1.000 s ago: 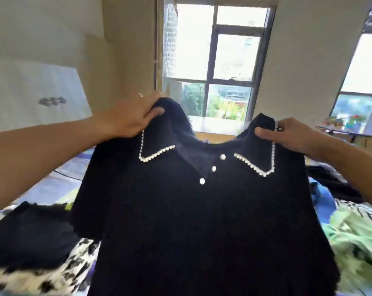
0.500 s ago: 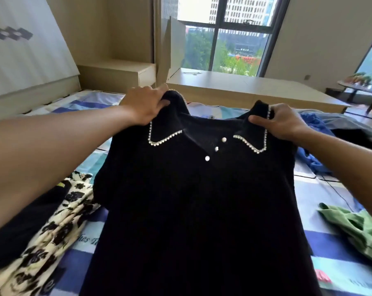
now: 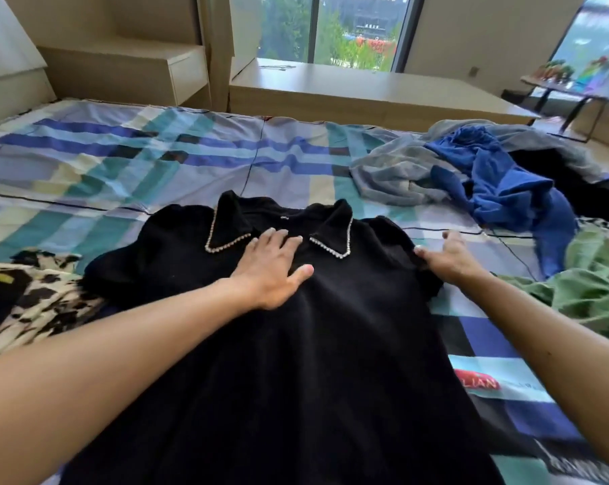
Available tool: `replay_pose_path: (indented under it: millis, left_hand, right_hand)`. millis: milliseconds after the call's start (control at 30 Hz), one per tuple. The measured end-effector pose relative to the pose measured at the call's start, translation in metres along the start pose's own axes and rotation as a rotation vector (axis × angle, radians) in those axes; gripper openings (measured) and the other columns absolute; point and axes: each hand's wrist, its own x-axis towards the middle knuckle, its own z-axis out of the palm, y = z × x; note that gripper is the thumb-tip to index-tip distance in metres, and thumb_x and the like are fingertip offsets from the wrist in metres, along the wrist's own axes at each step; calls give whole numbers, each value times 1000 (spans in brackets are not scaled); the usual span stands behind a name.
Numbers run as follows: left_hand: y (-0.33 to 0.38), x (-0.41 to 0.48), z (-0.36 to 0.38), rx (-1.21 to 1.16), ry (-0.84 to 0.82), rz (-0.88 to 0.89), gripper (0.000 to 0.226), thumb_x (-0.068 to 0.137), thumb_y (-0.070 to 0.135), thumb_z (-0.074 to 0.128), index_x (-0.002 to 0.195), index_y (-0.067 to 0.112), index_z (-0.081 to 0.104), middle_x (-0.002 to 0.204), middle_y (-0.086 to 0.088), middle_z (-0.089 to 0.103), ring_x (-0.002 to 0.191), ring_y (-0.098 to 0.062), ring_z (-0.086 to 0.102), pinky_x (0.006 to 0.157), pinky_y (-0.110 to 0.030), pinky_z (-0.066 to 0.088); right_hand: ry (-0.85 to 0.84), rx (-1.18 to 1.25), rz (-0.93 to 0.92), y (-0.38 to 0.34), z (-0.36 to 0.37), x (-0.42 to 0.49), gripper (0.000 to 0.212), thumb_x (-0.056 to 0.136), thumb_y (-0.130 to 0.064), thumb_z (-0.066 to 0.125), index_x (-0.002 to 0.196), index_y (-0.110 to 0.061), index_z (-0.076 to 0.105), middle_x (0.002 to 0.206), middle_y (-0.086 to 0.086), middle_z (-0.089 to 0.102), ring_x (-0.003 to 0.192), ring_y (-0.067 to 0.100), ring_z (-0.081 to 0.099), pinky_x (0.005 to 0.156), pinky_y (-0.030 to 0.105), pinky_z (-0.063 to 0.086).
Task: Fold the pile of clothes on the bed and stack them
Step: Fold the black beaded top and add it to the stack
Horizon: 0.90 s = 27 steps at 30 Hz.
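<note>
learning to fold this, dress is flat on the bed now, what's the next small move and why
Probably fold the right sleeve inward: the dress lies flat, the left hand presses its chest, and the right hand grips that sleeve.

Left hand (image 3: 271, 266) flat, fingers spread; right hand (image 3: 450, 255) fingers curled, pinching.

matt cloth is seen in the black dress (image 3: 296, 362), glossy beads (image 3: 227, 243) along its collar (image 3: 334, 222), smooth pale wood in the ledge (image 3: 366, 92) at twelve o'clock.

A home bedroom: plaid-sheeted bed (image 3: 156, 152), strewn clothes (image 3: 488, 176), window (image 3: 334, 29).
</note>
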Motion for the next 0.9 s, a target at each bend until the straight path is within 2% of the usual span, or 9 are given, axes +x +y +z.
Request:
replay_pose_path:
  millis: [67,167,233,400,467,567,700,800,900]
  left_hand:
    - [22,4,7,-23,-33,48,68,99,57,38,156,21,26,164,-6,18,154,-24,5,124,-44,9]
    - [55,16,13,-44,-40,113,67,100,57,36,156,22,26,165,-5,17,154,-22,3,125,-44,6]
    - [78,26,19,-58,-51,141,67,100,58,35,156,21,25,165,-5,17,154,-21,4,125,-45,7]
    - [116,52,34,-74,-78,166,68,101,58,33,157,20,22,165,-6,16,154,-22,5,125,-46,9]
    - [124,61,40,-78,-85,150,70,101,58,32,157,20,20,165,-7,16,154,-23,6,125,-46,10]
    - [132,71,50,-60,-109,128,73,99,61,32,159,20,15,166,-7,12,154,-24,4,125,-46,8]
    - [132,71,70,18,-188,119,81,96,69,25,160,25,2,168,-5,-1,154,-26,-6,124,-50,0]
    - [132,66,82,98,-200,110,84,94,72,21,160,25,-3,167,-6,-8,153,-26,-13,123,-51,-6]
    - [141,66,79,-17,-125,60,79,97,66,21,160,23,2,168,-7,-5,154,-25,-11,123,-48,-8]
  right_hand:
    - [-48,63,86,17,-3,-7,70,92,-46,67,136,5,48,138,25,52,128,37,50,101,41,42]
    - [-153,121,70,23,-3,-11,45,85,-45,76,89,-1,69,86,13,68,79,26,63,65,33,45]
    - [-178,196,58,22,-3,-8,32,86,-31,78,94,-1,71,83,9,67,68,17,60,58,27,46]
    - [-249,598,51,17,-29,13,13,96,-9,58,108,-11,63,92,14,65,68,20,61,55,30,52]
    - [-208,576,5,19,-48,29,19,94,-3,58,112,-10,60,92,16,63,73,25,64,59,37,58]
    - [-136,423,-38,25,-72,52,34,87,-3,70,118,-12,61,111,20,66,99,30,65,94,44,56]
    - [94,207,-6,39,-72,60,55,78,-24,84,125,-14,58,127,10,57,116,25,55,89,29,46]
    - [-169,213,112,49,-66,49,73,67,-52,87,122,-12,58,116,4,60,99,20,59,75,31,46]
    - [-397,134,146,53,-68,37,38,75,-51,81,92,-21,65,94,1,64,85,16,59,77,31,44]
